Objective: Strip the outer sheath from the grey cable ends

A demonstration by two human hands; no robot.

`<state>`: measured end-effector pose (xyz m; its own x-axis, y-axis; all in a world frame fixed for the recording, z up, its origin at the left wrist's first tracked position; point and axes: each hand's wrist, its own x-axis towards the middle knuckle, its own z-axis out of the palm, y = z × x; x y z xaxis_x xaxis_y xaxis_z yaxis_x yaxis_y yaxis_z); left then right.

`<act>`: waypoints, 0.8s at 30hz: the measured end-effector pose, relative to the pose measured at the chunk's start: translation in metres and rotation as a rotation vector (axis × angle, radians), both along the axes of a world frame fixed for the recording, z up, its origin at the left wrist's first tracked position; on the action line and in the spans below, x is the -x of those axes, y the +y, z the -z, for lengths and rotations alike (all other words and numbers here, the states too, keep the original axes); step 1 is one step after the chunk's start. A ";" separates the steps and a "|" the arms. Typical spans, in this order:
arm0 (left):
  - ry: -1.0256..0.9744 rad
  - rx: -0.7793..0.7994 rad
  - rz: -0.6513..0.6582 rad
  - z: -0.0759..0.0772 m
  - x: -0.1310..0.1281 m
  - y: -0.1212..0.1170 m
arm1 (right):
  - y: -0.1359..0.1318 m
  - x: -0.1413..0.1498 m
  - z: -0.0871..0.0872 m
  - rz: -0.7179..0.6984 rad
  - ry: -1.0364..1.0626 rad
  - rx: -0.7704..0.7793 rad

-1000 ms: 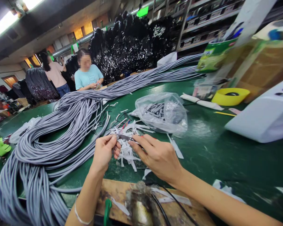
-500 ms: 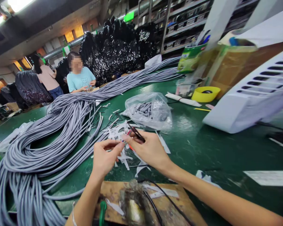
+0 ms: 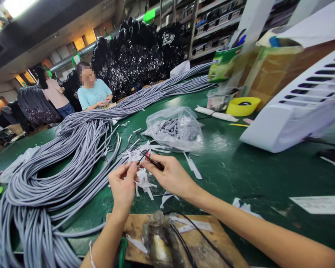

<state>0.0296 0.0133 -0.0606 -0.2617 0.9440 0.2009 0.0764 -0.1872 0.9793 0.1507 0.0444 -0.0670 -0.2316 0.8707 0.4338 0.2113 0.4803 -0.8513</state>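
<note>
My left hand (image 3: 125,182) is closed in a pinch, with its thumb and fingertips on a thin wire end, mostly covered by the fingers. Just to its right, my right hand (image 3: 173,176) grips a slim dark hand tool (image 3: 155,163) with a bit of red near its front. The tool's tip points toward the left fingertips, and its exact kind is unclear. Beneath both hands lie scattered white strips (image 3: 145,182). A large bundle of grey cables (image 3: 58,156) runs along the left, with some cable lengths reaching close to my left hand.
A clear plastic bag (image 3: 174,128) of short grey pieces lies beyond my hands. Nearest me is a wooden board (image 3: 206,238) bearing a grimy metal block. To the right stand a white slotted casing (image 3: 268,130) and a yellow tape ring (image 3: 243,107). Two people are across the table.
My right hand has turned the tool lower and brought its tip further left, toward the left fingertips. The left hand has shifted slightly left. The view has tilted a little.
</note>
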 end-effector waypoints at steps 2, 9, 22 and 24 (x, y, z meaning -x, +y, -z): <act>-0.075 0.032 -0.002 -0.003 0.000 0.001 | 0.001 -0.001 -0.001 0.015 -0.014 0.005; -0.035 0.170 0.125 -0.010 -0.001 0.002 | 0.001 -0.006 -0.005 0.016 -0.037 -0.070; -0.401 0.189 0.044 -0.011 0.006 0.007 | 0.001 0.000 0.002 -0.036 -0.025 -0.026; -0.454 0.220 0.030 -0.012 0.007 0.008 | 0.001 0.002 0.002 -0.053 -0.006 0.010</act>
<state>0.0228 0.0211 -0.0489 -0.2490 0.9595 -0.1319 -0.3685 0.0321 0.9291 0.1492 0.0452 -0.0694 -0.2802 0.8615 0.4235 0.1907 0.4824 -0.8549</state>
